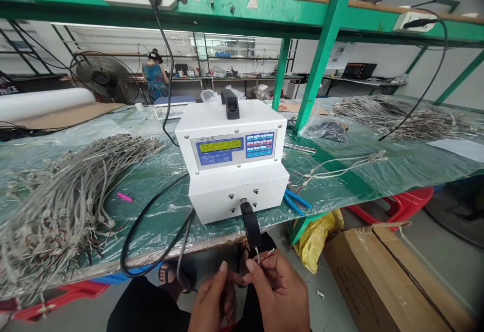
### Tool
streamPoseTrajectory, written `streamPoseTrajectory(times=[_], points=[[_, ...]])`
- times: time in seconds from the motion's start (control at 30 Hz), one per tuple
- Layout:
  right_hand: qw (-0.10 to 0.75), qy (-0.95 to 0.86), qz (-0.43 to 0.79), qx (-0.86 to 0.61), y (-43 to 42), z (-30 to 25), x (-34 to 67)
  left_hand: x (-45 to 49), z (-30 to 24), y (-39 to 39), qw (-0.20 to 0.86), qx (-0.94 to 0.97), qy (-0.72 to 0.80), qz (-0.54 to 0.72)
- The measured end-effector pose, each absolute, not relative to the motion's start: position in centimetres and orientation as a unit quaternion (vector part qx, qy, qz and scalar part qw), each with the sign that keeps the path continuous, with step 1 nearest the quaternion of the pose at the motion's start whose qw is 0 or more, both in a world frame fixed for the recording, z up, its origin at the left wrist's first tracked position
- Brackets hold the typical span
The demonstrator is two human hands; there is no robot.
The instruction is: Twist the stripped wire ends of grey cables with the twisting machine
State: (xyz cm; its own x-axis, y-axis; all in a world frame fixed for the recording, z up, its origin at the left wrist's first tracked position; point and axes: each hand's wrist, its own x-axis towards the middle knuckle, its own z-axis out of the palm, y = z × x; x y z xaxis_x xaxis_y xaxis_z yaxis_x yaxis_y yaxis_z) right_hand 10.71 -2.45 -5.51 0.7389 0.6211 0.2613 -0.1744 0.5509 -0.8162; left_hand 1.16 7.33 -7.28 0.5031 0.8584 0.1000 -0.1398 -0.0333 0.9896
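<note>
A white machine (234, 180) with a yellow-lit display and a keypad stands at the table's front edge. From its front sticks a black clamp-like chuck (251, 223), slanting down. Just below the chuck's tip, my right hand (280, 289) pinches thin wires (267, 256); red and whitish ends stick out past the fingertips, and a pale strand reaches up to the chuck. My left hand (217, 294) is beside it, fingers curled in and thumb raised, its fingertips near the right hand's. What the left fingers hold is hidden.
Bundles of grey cables lie left (91, 185) and back right (393, 112). Several loose cables (340, 165) and blue-handled pliers (297, 200) are right of the machine. A pink pen-like piece (124, 197) lies left. Green shelf posts (321, 49), a cardboard box (385, 276) and a distant person (156, 77) are visible.
</note>
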Motion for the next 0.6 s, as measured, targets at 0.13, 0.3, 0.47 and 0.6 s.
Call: streamPoseTrajectory(times=[0.13,0.3,0.47,0.6], points=[[0.833,-0.267,0.245,-0.419,-2.8,-5.4,10.7,1.0,-8.6,7.2,0.64,0.578,0.312,0.399],[0.824,-0.278,0.25,-0.426,-2.5,-5.9,11.2,1.5,-8.7,7.0,0.644,0.584,0.304,0.39],[0.829,-0.283,0.223,-0.427,-2.4,-6.5,10.7,1.4,-8.8,7.0,0.643,0.584,0.306,0.39],[0.855,-0.249,0.224,-0.397,-2.8,-7.7,9.4,1.2,-9.3,7.6,0.649,0.597,0.294,0.37]])
